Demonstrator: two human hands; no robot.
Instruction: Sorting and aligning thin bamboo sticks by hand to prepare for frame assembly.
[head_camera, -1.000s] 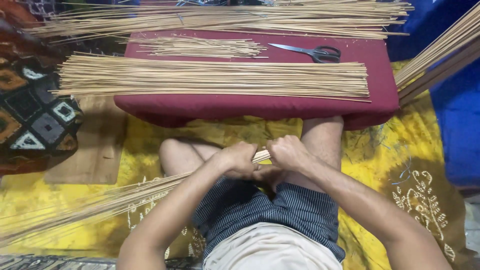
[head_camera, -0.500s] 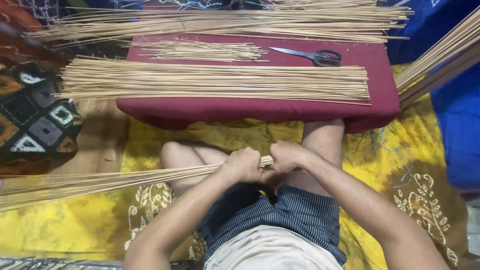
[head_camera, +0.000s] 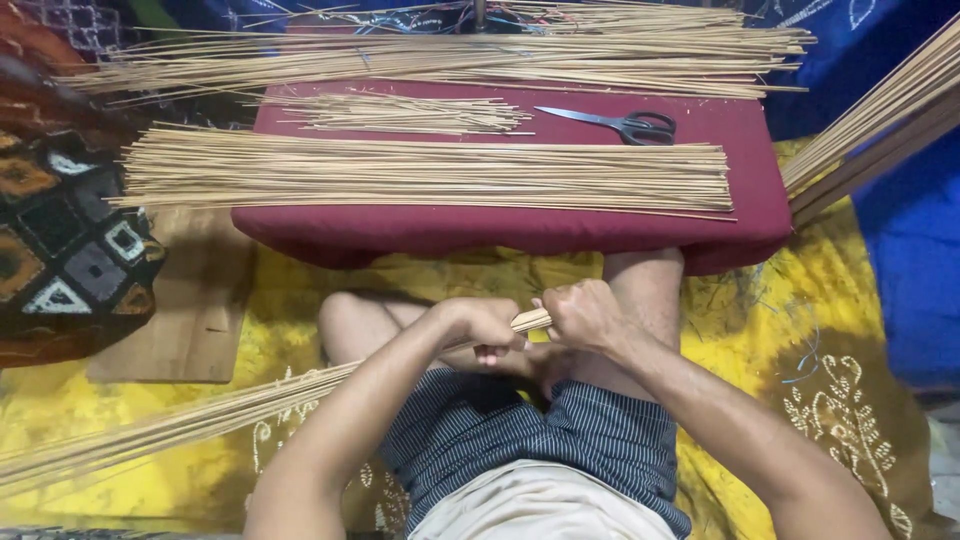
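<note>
**Both hands clamp one end of a stick bundle**

Yellow patterned cloth (head_camera: 800, 330) covers the floor where the person sits cross-legged behind a low maroon cushion (head_camera: 500, 225). On the cushion lie a wide row of thin sticks (head_camera: 430, 175), a smaller loose heap (head_camera: 400, 113) and scissors (head_camera: 615, 123); more sticks (head_camera: 450, 50) are stacked beyond it. No box, bowl or other container shows anywhere.

Over the lap, the left hand (head_camera: 480, 325) and right hand (head_camera: 585, 315) meet, fingers closed tight around the end of a long bundle of sticks (head_camera: 200, 420), which trails off down to the left across the cloth. The far end fans out loosely, so sticks could probably slip free or snap if the grip twists.
</note>
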